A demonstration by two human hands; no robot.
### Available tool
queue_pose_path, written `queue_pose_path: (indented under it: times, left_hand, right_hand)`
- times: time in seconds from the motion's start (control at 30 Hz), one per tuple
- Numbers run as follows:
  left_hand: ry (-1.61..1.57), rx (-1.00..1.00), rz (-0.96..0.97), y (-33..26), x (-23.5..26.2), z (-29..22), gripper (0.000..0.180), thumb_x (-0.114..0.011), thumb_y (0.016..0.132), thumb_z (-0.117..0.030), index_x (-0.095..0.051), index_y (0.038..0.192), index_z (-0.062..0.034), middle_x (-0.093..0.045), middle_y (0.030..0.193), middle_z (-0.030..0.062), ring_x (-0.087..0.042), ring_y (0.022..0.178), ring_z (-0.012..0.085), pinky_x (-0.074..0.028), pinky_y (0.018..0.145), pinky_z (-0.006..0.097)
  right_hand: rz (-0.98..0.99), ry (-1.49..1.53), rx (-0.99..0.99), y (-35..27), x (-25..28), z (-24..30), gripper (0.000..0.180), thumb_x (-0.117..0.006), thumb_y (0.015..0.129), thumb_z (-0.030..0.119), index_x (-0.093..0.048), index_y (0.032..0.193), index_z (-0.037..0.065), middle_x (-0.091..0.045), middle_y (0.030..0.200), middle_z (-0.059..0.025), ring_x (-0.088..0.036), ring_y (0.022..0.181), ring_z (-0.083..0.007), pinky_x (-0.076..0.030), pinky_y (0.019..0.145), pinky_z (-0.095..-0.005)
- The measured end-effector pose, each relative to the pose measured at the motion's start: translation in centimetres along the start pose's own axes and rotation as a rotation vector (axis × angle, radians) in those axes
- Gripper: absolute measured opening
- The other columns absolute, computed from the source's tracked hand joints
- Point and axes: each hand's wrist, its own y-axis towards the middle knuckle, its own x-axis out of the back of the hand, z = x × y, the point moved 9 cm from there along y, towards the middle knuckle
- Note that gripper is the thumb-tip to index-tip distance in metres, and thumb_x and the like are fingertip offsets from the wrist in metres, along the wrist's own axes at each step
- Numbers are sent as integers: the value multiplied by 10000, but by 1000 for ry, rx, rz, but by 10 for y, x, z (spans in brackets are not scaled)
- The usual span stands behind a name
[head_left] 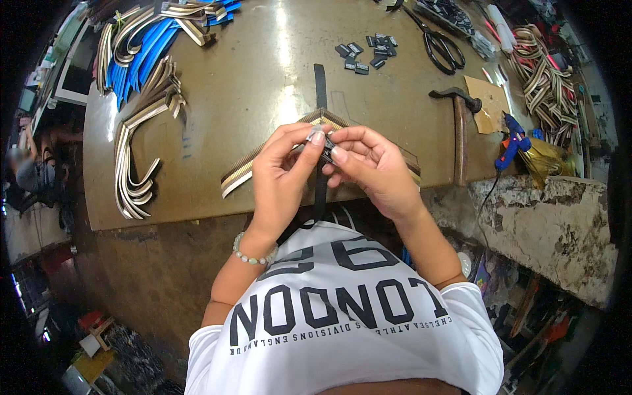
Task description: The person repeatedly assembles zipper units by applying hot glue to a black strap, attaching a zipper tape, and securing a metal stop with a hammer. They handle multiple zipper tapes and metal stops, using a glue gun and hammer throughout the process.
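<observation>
My left hand (286,161) and my right hand (374,163) meet over the near middle of the table. Both are closed, pinching a small black piece (327,150) between thumbs and fingertips. It resembles the loose black tags, but the fingers cover much of it. Below the hands lies a striped brown-and-cream strip (240,172), bent into a V with its point facing away from me. A flat black strap (320,85) runs under the hands, past the V's point and down toward the table's near edge.
Several black tags (380,47) lie loose farther back. To the right are black-handled scissors (442,52), a hammer (459,135), a blue glue gun (513,141) with its cord, and bundled striped strips (543,82). More striped strips (125,168) and blue ones (141,56) lie left.
</observation>
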Motion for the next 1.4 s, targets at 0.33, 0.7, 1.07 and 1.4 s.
queue_pose_path:
  times: [0.33, 0.7, 1.07, 1.4]
  left_hand:
    - [-89, 161, -100, -1, 24, 14, 100, -762, 860, -80, -710, 884, 2, -673, 769, 23, -568, 643, 50, -443, 576, 195]
    - [-280, 277, -45, -2, 18, 23, 146, -745, 888, -126, -653, 863, -16, -641, 730, 8, -522, 576, 37, -406, 511, 179]
    - [722, -122, 296, -5, 11, -23, 116, -749, 803, -42, -683, 870, 25, -645, 748, 69, -601, 645, 140, -467, 580, 270]
    - [-643, 465, 169, -25, -18, 23, 254, -514, 1016, -126, -546, 1214, 30, -633, 862, 87, -635, 701, 161, -549, 603, 275]
  right_hand:
    - [37, -101, 85, -2, 4, 12, 282, -639, 951, 93, -592, 1196, -39, -631, 1111, -115, -627, 972, -139, -557, 801, -286]
    - [37, -1026, 773, -29, -24, 60, 350, -783, 751, 4, -701, 1089, 35, -626, 1104, -122, -648, 983, -237, -535, 835, -320]
    - [-259, -372, 423, -22, 41, 75, 154, -670, 926, 73, -657, 1037, -32, -678, 927, -84, -658, 784, -113, -549, 727, -244]
    - [-431, -900, 716, -50, 13, 73, 141, -694, 892, 5, -680, 1025, -42, -695, 962, -93, -669, 821, -119, -539, 740, -231]
